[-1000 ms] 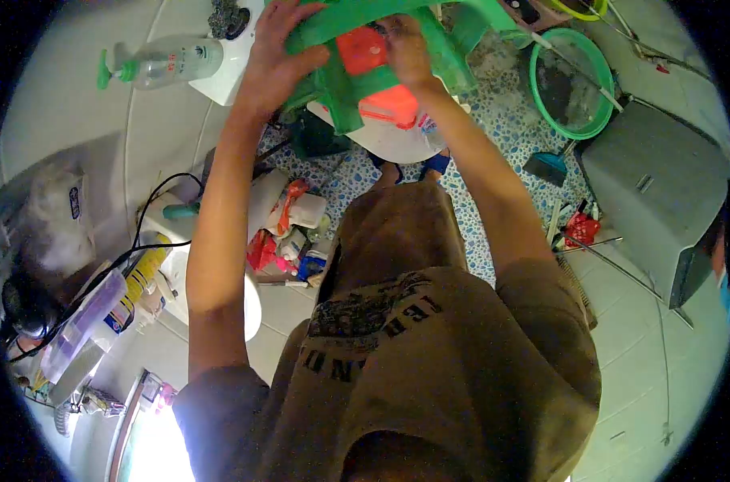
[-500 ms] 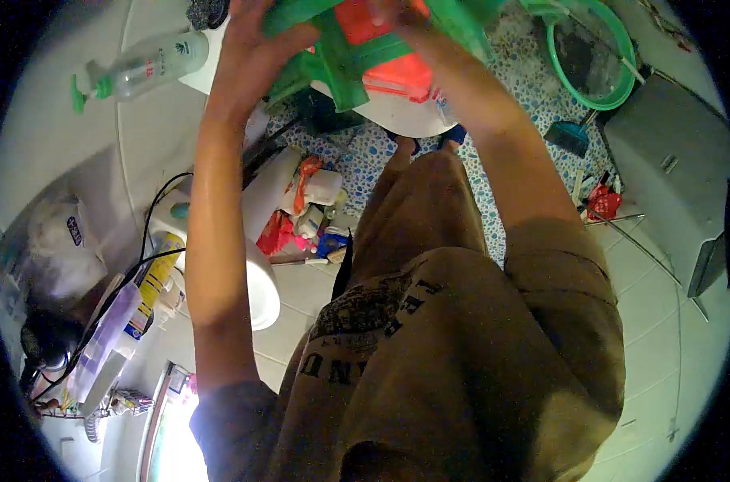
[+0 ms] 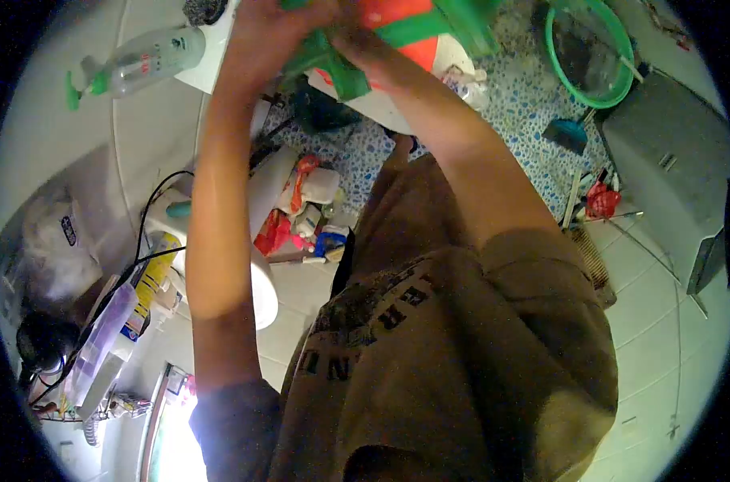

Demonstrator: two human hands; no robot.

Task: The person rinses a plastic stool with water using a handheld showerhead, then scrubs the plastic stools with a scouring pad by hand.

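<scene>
My left hand (image 3: 261,44) is at the top edge of the view, its fingers bent over a green plastic frame (image 3: 341,72) with wide bars. My right hand (image 3: 365,48) lies close against it, its fingers curled at the same frame. Their fingertips are blurred and partly cut off, so what the right one holds is hidden. An orange-red plastic surface (image 3: 417,52) shows between the green bars. Beneath it is a white rounded rim (image 3: 381,104). Left of my left hand, a clear pump bottle (image 3: 152,60) with a green pump stands by a white ledge (image 3: 208,68).
A green-rimmed bucket (image 3: 628,72) and a blue brush (image 3: 567,135) are at upper right, beside a grey bin-like box (image 3: 662,145). Bottles and bags (image 3: 301,217) lie left of my legs. A black cable (image 3: 144,217) hangs at left. Blue pebble-pattern floor (image 3: 517,104) lies below.
My right hand has moved left across the frame, right up to my left hand. The green frame and orange-red surface have shifted slightly, showing a whitish crumpled item at their right side.
</scene>
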